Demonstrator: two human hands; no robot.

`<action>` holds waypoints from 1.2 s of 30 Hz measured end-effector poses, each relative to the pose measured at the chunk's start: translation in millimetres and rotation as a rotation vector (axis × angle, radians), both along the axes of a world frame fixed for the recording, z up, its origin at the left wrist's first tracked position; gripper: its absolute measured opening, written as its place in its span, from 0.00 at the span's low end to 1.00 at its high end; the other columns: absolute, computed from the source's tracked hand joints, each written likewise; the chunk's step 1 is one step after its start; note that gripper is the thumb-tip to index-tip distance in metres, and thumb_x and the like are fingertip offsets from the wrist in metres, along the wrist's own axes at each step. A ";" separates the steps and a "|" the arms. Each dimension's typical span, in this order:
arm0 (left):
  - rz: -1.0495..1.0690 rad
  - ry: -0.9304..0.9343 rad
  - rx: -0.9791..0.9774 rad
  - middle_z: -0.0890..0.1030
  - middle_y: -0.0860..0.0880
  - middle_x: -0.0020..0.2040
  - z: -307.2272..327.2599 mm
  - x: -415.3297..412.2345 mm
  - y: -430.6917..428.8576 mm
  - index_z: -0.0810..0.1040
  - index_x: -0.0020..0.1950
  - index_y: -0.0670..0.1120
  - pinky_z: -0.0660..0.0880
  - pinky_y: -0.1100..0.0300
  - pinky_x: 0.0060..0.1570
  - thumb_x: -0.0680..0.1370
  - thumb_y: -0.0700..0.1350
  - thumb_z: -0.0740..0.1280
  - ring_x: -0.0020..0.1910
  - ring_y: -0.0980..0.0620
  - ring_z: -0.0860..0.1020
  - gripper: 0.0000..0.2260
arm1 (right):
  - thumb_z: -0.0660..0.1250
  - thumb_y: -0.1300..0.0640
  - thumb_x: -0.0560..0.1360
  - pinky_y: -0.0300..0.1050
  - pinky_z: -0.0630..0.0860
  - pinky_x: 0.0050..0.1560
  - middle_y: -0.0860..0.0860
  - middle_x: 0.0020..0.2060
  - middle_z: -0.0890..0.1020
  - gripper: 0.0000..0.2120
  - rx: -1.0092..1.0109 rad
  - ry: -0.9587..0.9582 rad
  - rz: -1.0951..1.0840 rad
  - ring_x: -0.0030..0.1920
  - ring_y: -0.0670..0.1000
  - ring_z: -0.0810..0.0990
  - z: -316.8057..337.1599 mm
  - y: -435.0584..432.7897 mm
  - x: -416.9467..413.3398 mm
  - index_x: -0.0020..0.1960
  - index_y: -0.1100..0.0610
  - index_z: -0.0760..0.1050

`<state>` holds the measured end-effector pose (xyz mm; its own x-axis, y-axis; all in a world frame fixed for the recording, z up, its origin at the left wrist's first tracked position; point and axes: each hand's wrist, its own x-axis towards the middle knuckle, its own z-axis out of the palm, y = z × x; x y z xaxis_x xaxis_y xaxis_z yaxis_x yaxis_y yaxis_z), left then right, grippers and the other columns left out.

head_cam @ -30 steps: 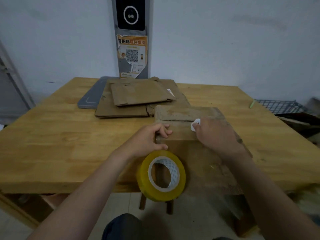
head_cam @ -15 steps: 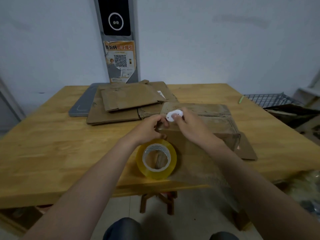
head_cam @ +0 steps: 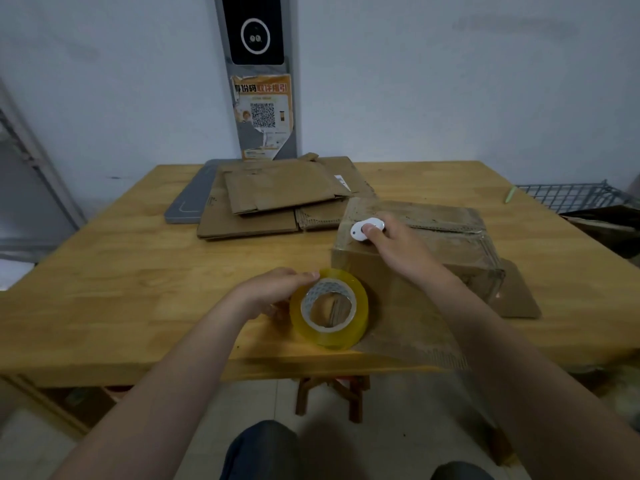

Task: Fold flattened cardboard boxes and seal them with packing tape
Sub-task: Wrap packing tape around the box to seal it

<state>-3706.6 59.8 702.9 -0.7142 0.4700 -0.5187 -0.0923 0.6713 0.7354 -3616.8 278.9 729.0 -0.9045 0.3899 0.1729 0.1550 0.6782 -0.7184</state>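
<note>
Your left hand (head_cam: 273, 292) grips the roll of yellowish packing tape (head_cam: 329, 308) from its left side. The fingers curl over the top of the roll with their tips on the upper rim, and the thumb is low down and not clearly seen. Your left forearm comes in from the lower left with the wrist roughly straight. The roll is on edge near the front of the wooden table (head_cam: 104, 271), with its pale core facing you. It is just in front of the near left corner of the folded cardboard box (head_cam: 446, 237). Whether it rests on the table or is held just above it cannot be told.

Your right hand (head_cam: 398, 251) lies palm down over the box's top near edge. It pinches a small white oval tool (head_cam: 367, 230), with the thumb tip on the tool's upper face and the other fingers tucked beneath the hand. The tool sits at the top left of the box, touching or just above the cardboard. Your right forearm runs in from the lower right, crossing in front of the box's near face.

The box stands on the right half of the table with its top flaps closed and clear tape glinting around its right end. A translucent band of tape shows across the near face and down past the table edge, and its end is not clear. A flat cardboard piece (head_cam: 519, 296) sticks out beside the box on the right.

Behind the box, a stack of flattened boxes (head_cam: 277, 202) overlaps a grey flat board (head_cam: 187, 202). A green pen (head_cam: 509, 195) lies near the far right edge.
</note>
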 end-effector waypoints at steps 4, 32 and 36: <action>0.024 -0.056 0.105 0.79 0.44 0.67 -3.2 5.8 0.3 0.74 0.73 0.48 0.71 0.43 0.70 0.79 0.66 0.65 0.66 0.42 0.76 0.29 | 0.57 0.42 0.84 0.50 0.72 0.46 0.47 0.49 0.79 0.15 -0.007 0.006 -0.003 0.49 0.48 0.77 0.3 -0.2 -0.6 0.59 0.51 0.74; 0.201 -0.511 0.604 0.86 0.48 0.46 1.4 54.8 50.3 0.75 0.67 0.49 0.79 0.54 0.44 0.71 0.50 0.77 0.45 0.50 0.86 0.25 | 0.55 0.49 0.86 0.48 0.67 0.51 0.59 0.66 0.77 0.20 0.141 -0.165 -0.264 0.63 0.61 0.75 15.7 66.0 53.8 0.72 0.58 0.71; 0.173 -0.480 0.661 0.82 0.48 0.46 6.5 57.1 48.7 0.77 0.61 0.46 0.79 0.57 0.44 0.71 0.48 0.75 0.42 0.51 0.82 0.21 | 0.56 0.48 0.86 0.48 0.66 0.48 0.57 0.58 0.79 0.20 0.104 -0.089 -0.311 0.53 0.58 0.75 16.0 67.4 63.5 0.70 0.59 0.72</action>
